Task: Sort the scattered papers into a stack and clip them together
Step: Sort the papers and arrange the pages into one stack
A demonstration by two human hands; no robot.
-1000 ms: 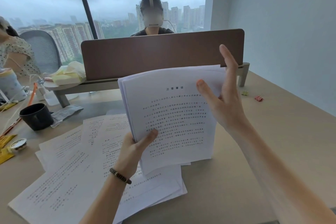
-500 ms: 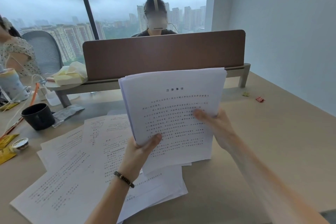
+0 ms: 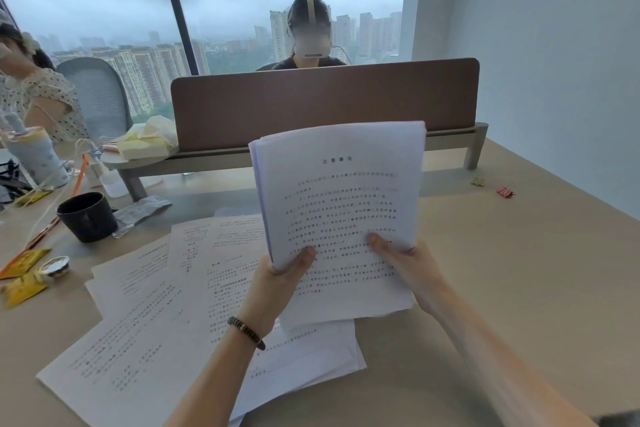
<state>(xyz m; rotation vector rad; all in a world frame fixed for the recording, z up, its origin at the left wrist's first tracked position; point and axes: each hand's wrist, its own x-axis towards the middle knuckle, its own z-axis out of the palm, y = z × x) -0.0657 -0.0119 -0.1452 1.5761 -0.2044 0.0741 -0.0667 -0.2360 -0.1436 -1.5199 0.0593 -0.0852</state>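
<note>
I hold a stack of printed white papers (image 3: 341, 198) upright above the desk. My left hand (image 3: 277, 282), a beaded bracelet on its wrist, grips the stack's lower left edge with the thumb on the front page. My right hand (image 3: 410, 265) grips the lower right edge, thumb on the front too. Several loose printed sheets (image 3: 149, 308) lie fanned out on the desk beneath and to the left. A small red binder clip (image 3: 505, 191) and a yellowish clip (image 3: 478, 181) lie far right, near the divider's foot.
A brown desk divider (image 3: 325, 100) stands behind the stack, with a person seated past it. A black mug (image 3: 88, 217), a foil wrapper (image 3: 140, 213), yellow packets (image 3: 24, 276), a small lid (image 3: 55, 266) and a bottle (image 3: 36, 156) sit at left. Another person sits far left.
My right hand came down from beside the stack's upper right and took hold of its lower right edge. The stack now stands more upright and square.
</note>
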